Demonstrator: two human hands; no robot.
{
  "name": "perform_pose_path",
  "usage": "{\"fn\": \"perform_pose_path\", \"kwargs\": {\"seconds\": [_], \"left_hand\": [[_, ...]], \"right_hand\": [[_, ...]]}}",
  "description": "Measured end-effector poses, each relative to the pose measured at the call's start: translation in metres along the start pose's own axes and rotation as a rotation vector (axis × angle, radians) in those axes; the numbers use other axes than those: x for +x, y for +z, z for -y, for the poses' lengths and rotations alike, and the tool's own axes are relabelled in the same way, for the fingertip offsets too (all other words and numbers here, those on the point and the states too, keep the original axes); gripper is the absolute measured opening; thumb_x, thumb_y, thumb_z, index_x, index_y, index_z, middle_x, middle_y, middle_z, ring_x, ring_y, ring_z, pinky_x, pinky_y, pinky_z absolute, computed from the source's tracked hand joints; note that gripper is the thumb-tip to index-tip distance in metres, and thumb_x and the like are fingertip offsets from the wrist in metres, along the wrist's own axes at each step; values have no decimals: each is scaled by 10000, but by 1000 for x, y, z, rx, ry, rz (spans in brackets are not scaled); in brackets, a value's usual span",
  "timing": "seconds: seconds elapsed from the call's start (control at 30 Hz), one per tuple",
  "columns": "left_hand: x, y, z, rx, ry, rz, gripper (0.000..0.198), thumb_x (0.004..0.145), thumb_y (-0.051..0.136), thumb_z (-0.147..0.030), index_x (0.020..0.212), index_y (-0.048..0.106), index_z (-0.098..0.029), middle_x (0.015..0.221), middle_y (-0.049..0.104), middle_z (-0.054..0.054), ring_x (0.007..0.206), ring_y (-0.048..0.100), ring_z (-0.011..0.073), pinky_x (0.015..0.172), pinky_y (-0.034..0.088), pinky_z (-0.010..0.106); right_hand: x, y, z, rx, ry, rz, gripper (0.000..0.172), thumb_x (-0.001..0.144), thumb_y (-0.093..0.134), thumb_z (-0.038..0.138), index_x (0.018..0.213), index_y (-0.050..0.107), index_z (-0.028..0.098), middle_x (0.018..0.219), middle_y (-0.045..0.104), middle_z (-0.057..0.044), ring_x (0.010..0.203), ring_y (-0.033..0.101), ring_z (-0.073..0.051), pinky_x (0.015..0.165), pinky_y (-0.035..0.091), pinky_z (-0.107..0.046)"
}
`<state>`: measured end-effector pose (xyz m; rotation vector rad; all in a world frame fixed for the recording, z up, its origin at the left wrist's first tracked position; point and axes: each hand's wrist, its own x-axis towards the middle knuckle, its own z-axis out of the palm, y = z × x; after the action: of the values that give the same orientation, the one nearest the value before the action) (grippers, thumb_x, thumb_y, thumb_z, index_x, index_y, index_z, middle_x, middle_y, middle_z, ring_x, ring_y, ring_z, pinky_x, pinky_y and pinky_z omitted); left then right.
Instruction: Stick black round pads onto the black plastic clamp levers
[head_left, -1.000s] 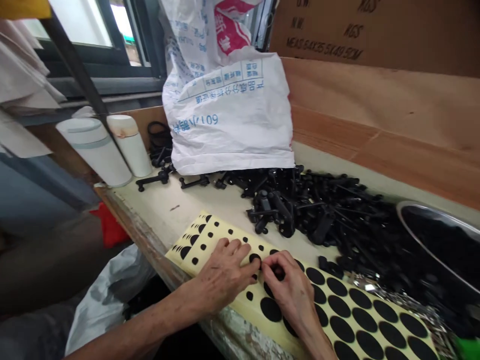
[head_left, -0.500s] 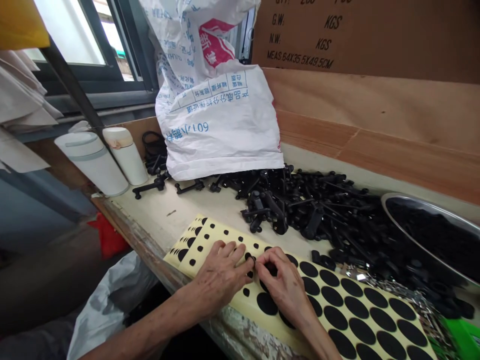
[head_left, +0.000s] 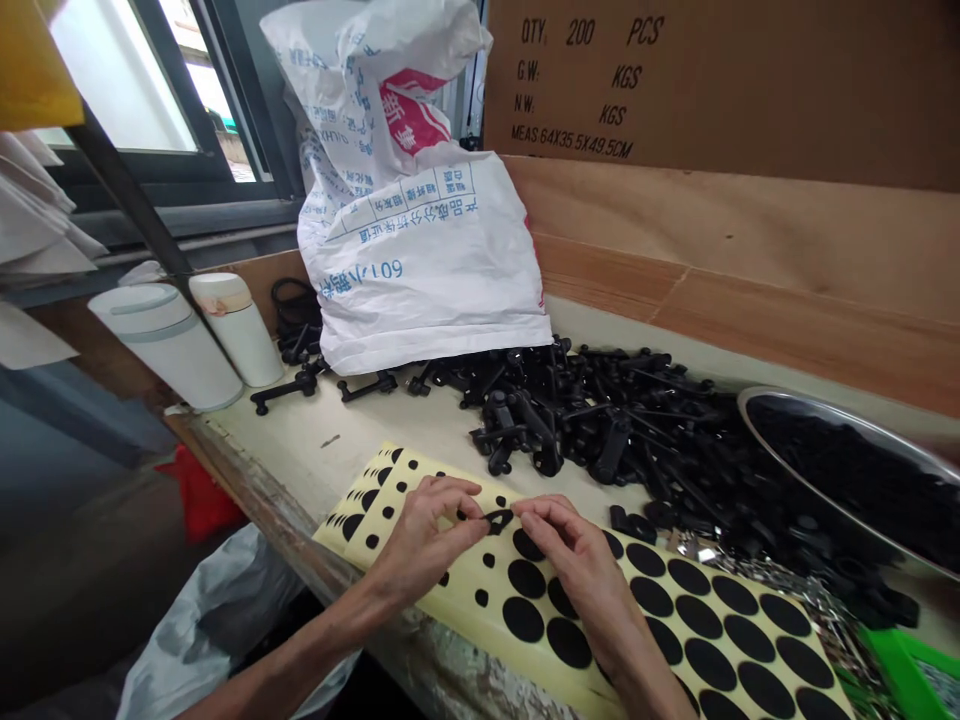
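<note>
**Two hands at one black sticker on a yellow sheet**

Left hand and right hand: both curled closed, pinching a half-lifted black sticker between them, just above a yellow backing sheet (its other round black stickers run from tiny to large) at the table's front edge. At 1 o'clock, a heap of black plastic parts. At 2 o'clock, a steel basin holding more black pieces. At 12 o'clock, a white woven sack with blue print, slumped against a cardboard box. At 10 o'clock, two white flasks, standing upright side by side.
</note>
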<state>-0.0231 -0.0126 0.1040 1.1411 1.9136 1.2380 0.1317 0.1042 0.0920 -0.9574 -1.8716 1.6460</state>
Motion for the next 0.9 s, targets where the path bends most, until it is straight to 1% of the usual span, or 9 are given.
{"fn": "perform_pose_path", "kwargs": {"seconds": [0.1,0.27,0.43,0.53,0.6,0.7,0.77,0.83,0.9], "left_hand": [[5,0,-4,-115,-99,-10,133,781,648,-300,689,654,-203,1123,625,64,1117,507,278,971,336,418],[9,2,-9,-202,-135,-8,151,766,656,-327,692,659,-196,1107,606,68,1106,498,281,928,354,392],[13,5,-10,-170,-87,13,128,733,689,-303,670,666,-194,1022,612,65,1068,503,276,947,336,398],[15,6,-10,-166,-59,21,176,786,648,-343,696,679,-195,1006,609,65,1046,516,265,939,354,392],[20,6,-9,-156,-14,-17,260,864,556,-388,752,693,-198,1026,604,69,1043,526,251,920,380,378],[39,9,-7,85,112,-168,254,907,500,-339,1056,670,-222,1098,587,75,1045,520,242,880,403,379],[61,14,-4,325,202,-252,308,861,569,-259,1163,624,-242,1131,576,79,1049,500,260,870,391,409],[84,18,-1,455,263,-274,265,791,643,-198,1047,681,-251,1134,576,75,1056,478,281,875,368,435],[102,20,0,462,299,-266,158,758,676,-174,891,717,-248,1109,592,66,1058,466,286,878,355,440]], "right_hand": [[2,2,-7,91,11,-160,392,776,662,479,1078,666,229,971,567,-25,789,551,-165,729,462,-280],[-1,5,2,-2,-38,-69,278,801,632,468,754,672,197,757,543,-3,662,477,-141,607,397,-256],[-1,7,7,-48,-102,-141,257,810,597,410,675,609,191,691,507,6,595,447,-132,543,376,-254],[-3,9,7,-184,-222,-199,204,836,553,289,653,560,199,688,504,9,581,454,-126,542,390,-252],[-6,11,8,-314,-408,-244,170,833,528,188,664,532,202,706,505,7,613,481,-129,581,409,-257],[-12,16,10,-433,-696,-284,140,809,522,97,719,527,203,749,510,1,673,515,-134,622,426,-259],[-15,16,12,-429,-770,-356,139,811,535,84,742,533,205,765,509,1,669,516,-127,608,426,-251],[-15,13,12,-385,-762,-486,133,824,554,97,750,544,208,778,514,0,670,515,-127,602,425,-249],[-11,7,10,-307,-675,-595,109,842,573,145,756,562,212,796,525,-5,703,522,-137,621,433,-258]]}}
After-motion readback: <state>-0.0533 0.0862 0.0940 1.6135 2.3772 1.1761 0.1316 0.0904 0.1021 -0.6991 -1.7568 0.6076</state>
